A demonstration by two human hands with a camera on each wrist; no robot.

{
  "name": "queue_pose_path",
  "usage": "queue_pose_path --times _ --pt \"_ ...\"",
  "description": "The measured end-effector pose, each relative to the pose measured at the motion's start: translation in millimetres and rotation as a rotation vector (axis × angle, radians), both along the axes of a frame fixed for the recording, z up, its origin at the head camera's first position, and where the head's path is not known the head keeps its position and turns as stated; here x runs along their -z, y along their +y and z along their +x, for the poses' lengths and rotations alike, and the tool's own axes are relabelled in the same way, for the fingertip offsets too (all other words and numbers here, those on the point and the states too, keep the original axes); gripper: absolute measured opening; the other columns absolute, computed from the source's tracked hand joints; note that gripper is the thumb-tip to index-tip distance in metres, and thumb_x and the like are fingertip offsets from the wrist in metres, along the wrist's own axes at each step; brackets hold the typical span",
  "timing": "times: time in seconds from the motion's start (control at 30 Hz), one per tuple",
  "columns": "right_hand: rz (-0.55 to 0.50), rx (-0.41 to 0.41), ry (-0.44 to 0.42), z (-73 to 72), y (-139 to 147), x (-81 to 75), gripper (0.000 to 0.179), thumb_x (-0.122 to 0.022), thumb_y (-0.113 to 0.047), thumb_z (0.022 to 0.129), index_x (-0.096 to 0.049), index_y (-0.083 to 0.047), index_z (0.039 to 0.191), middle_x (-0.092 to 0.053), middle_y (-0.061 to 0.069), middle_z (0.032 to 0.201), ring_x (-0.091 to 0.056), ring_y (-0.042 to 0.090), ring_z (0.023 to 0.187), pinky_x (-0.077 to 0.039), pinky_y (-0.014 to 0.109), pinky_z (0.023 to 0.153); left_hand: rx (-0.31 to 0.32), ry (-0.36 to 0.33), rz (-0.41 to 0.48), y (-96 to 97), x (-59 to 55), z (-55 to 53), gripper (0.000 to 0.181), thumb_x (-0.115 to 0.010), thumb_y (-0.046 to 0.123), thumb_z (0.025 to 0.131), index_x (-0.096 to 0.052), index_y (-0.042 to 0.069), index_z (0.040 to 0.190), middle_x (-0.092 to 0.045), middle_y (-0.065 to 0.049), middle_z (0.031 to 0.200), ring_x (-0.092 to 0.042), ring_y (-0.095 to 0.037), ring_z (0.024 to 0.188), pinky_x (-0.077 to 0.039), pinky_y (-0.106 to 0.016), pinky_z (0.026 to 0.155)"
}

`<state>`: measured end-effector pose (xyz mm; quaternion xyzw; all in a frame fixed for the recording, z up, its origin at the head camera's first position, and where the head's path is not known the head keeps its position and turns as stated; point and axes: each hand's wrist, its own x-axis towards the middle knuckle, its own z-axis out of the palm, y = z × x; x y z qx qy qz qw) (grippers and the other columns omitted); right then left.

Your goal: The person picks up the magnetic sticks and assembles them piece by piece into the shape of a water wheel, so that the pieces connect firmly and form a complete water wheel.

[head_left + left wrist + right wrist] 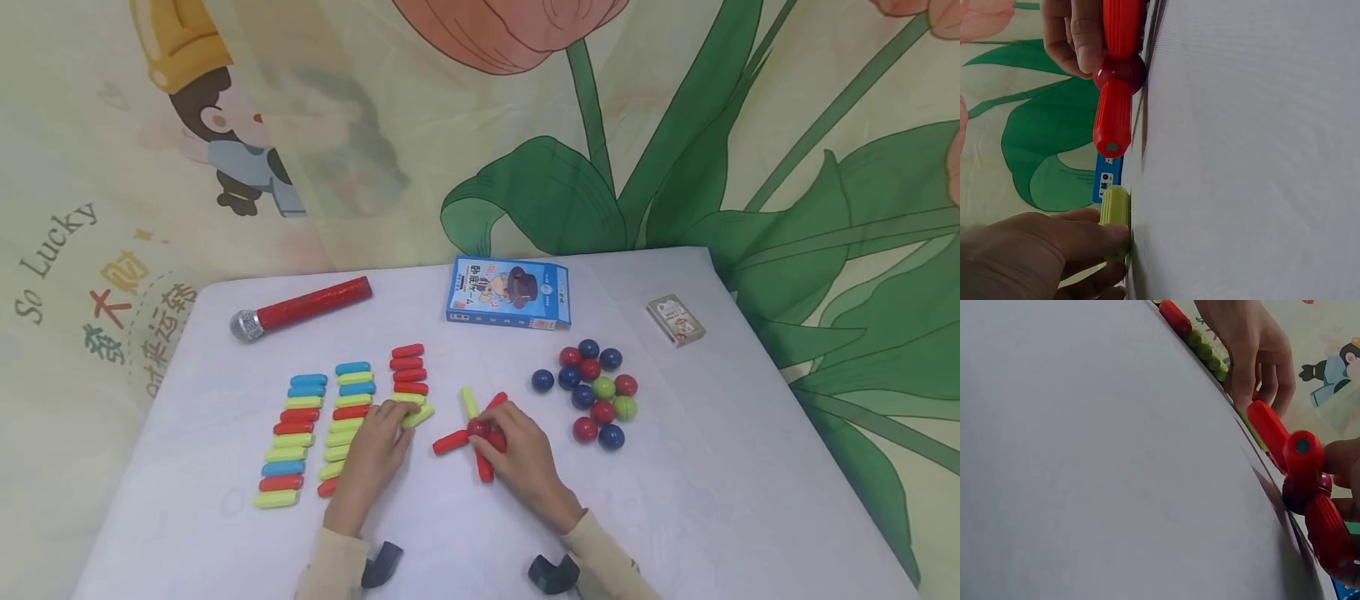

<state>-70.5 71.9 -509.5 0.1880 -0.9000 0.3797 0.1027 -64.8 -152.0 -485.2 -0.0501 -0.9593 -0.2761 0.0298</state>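
My left hand point(377, 442) pinches a yellow-green magnetic rod point(417, 416) between thumb and fingers, close to the bottom of the shortest rod column. In the left wrist view, that rod point(1115, 206) stays low against the white tabletop. My right hand point(527, 457) holds a star-shaped piece by its middle: a dark red ball point(477, 427) with red rods point(451, 442) and one yellow-green rod point(469, 403) sticking out around it. The right wrist view shows the red rods point(1329, 531) joined to the ball, the fingers beside them. Part of the piece is hidden behind my right fingers.
Columns of blue, red and yellow-green rods point(282, 469) lie on the left. Loose blue, red and green balls point(582, 397) cluster on the right. Toward the back are a red microphone point(315, 307), a blue card box point(508, 292) and a small box point(676, 319).
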Motion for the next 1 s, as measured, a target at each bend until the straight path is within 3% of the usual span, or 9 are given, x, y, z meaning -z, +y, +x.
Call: queue_pose_path --times 0.07,0.27,0.4,0.77,1.0 --pt "0.001 0.011 -0.030 -0.9 -1.3 -1.9 0.036 -0.082 -0.022 0.076 -0.062 -0.019 0.106 -0.060 -0.008 0.097 -0.057 0.004 0.085 -0.052 0.019 0.070 0.011 -0.006 0.018 1.2 1.1 0.2 0.041 -0.075 0.007 0.082 -0.061 0.016 0.119 -0.062 -0.002 0.116 -0.057 -0.021 0.107 -0.053 -0.039 0.089" --pt "-0.039 0.006 -0.193 -5.9 6.6 -7.1 0.039 -0.079 -0.020 0.079 -0.059 -0.021 0.113 -0.062 -0.009 0.102 -0.059 0.007 0.098 -0.051 0.034 0.088 0.079 -0.011 0.212 10.3 2.1 6.0 0.042 -0.076 0.002 0.079 -0.062 0.018 0.115 -0.064 0.005 0.108 -0.060 -0.012 0.098 -0.055 -0.032 0.085" --pt "-0.071 0.009 -0.236 -7.9 11.6 -6.3 0.041 -0.079 -0.018 0.080 -0.059 -0.020 0.115 -0.062 -0.008 0.104 -0.059 0.008 0.099 -0.052 0.033 0.088 0.124 -0.036 0.260 17.7 4.3 10.3 0.041 -0.075 0.003 0.080 -0.061 0.017 0.115 -0.064 0.006 0.106 -0.062 -0.011 0.099 -0.055 -0.030 0.085" --pt "-0.088 -0.034 -0.168 -7.3 10.8 -3.5 0.041 -0.079 -0.015 0.079 -0.060 -0.018 0.115 -0.063 -0.006 0.105 -0.061 0.009 0.100 -0.053 0.028 0.088 0.152 -0.024 0.224 28.4 7.3 10.3 0.040 -0.077 0.006 0.080 -0.061 0.018 0.115 -0.064 0.007 0.106 -0.061 -0.009 0.097 -0.054 -0.028 0.084" --pt "-0.114 -0.084 -0.156 -8.3 10.7 -1.4 0.044 -0.080 -0.011 0.077 -0.060 -0.016 0.116 -0.061 -0.006 0.106 -0.061 0.008 0.100 -0.052 0.030 0.089 0.143 -0.025 0.278 32.6 5.5 7.5 0.035 -0.074 0.016 0.084 -0.062 0.019 0.116 -0.064 0.008 0.106 -0.058 -0.006 0.095 -0.054 -0.028 0.084"
